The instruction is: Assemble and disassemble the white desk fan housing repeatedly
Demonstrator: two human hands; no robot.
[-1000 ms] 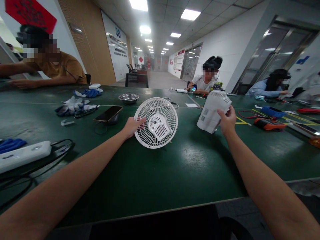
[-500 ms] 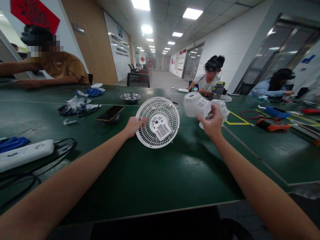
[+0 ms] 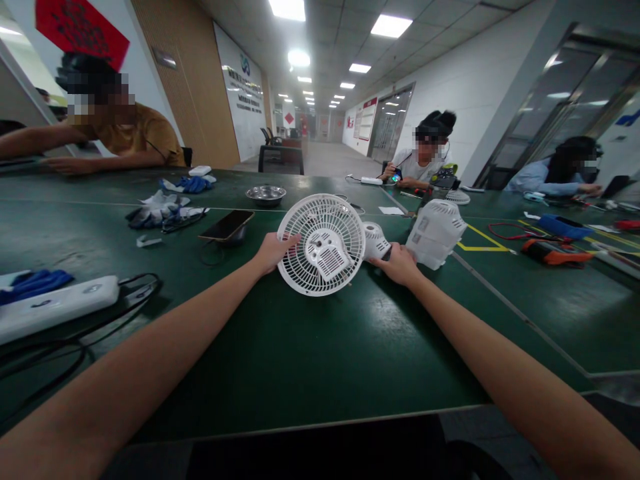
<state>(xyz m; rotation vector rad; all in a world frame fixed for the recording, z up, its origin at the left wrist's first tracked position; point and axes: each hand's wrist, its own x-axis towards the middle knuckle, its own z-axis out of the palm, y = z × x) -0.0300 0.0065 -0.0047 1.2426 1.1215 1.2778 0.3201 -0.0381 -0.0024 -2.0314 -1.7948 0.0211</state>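
Observation:
My left hand (image 3: 274, 252) grips the left rim of a round white fan grille (image 3: 321, 245), its thumb over the slats. The grille is tilted up and shows a motor mount at its centre. My right hand (image 3: 399, 264) is closed on a small white vented cover (image 3: 375, 241), just right of the grille and partly behind its edge. A larger translucent white housing (image 3: 436, 233) stands on the green table beyond my right hand.
A phone (image 3: 227, 225), gloves (image 3: 163, 210) and a metal bowl (image 3: 266, 195) lie left and behind. A power strip (image 3: 60, 307) with cables is near left. An orange multimeter (image 3: 555, 252) sits right. Several people sit around the table.
My right hand has moved left and down with the vented cover, close to the grille. The larger housing now shows fully beside it. My left hand still holds the grille.

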